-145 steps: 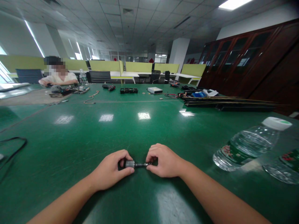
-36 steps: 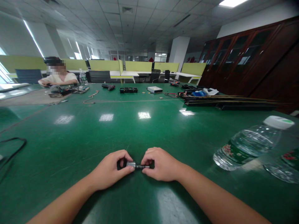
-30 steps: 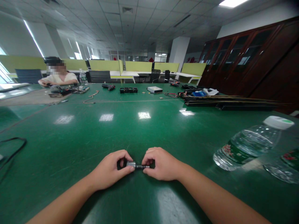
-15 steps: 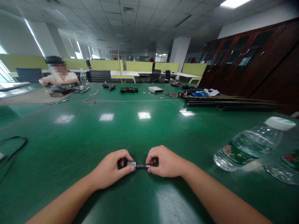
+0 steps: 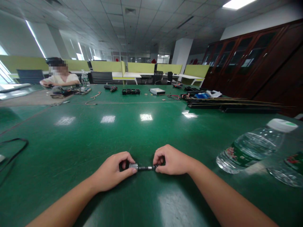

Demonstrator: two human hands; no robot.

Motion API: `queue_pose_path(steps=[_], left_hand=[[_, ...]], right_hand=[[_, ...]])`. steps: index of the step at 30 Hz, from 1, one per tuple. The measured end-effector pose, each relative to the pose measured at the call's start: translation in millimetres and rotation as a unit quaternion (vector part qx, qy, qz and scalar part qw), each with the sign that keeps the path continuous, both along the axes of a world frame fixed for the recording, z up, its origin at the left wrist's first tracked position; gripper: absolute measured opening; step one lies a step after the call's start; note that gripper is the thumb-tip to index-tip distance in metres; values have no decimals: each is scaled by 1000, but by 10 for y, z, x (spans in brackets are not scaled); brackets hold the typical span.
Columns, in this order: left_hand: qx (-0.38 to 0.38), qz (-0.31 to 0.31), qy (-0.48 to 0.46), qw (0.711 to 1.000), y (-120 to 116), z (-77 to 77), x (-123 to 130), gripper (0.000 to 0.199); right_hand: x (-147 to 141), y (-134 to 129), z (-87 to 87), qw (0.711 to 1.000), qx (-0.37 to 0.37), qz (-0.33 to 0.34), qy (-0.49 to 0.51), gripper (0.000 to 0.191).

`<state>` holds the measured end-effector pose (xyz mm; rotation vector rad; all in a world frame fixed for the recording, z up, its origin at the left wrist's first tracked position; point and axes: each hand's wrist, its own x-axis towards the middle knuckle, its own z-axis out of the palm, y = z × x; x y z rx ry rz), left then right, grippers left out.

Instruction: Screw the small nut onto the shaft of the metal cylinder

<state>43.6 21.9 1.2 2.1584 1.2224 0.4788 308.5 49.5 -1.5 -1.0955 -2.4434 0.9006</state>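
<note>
Between the thumb and fingers of my left hand (image 5: pixel 118 168) is a silver metal cylinder (image 5: pixel 133 166), low over the green tabletop. A thin dark shaft (image 5: pixel 143 168) with a bright tip sticks out of it to the right. My right hand (image 5: pixel 171 160) pinches a small dark ribbed piece (image 5: pixel 155 166) that looks like a coil spring, partly hidden by the fingers. It lies just right of the shaft's tip; whether the two touch I cannot tell.
Two water bottles (image 5: pixel 253 148) stand on the right. A black cable (image 5: pixel 20 148) lies at the left edge. Farther back are a power drill (image 5: pixel 110 88), a black block (image 5: pixel 131 91), a white box (image 5: pixel 157 91) and dark strips (image 5: pixel 213 104). A person (image 5: pixel 60 77) sits at the far left.
My right hand has shifted right and slightly up with the ribbed piece, and the shaft's bright tip now shows. My left hand with the cylinder has stayed put.
</note>
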Motion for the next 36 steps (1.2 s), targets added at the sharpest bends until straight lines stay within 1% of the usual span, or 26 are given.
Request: queue_pose_path(steps=[11,14,16,17,21,23,26,31,36], left_hand=[[-3,0,-2,1000,1,18,15,20],[5,-1,-5,1000,6,-11,13,19],[14,-4,-13,1000,10,-29,8,18],[17,-7,-20,1000,12,-36,6,17],[18,-1,-28,999,22,-48,15,19],[15,13,-8,1000,27,-52,31,21],[14,18,3,1000,31,-58,55,21],[20,2,-2,1000,13,-38,56,22],[19,-9,-15,1000,6,-24,39,13]], right_hand=[[-8,-2,-5,1000,-9,6,7,13],[-117,-34,-49,1000,4,4,29,13],[-237,-72,-91,997,13,-23,72,23],[-299,-91,-112,996,13,-28,81,25],[-436,-123,-179,993,92,-22,64,14],[-427,-114,-201,991,116,-9,64,17],[-384,-97,-223,990,128,0,58,23],[-382,-106,-227,991,126,-1,50,13],[-410,-127,-208,989,137,2,64,13]])
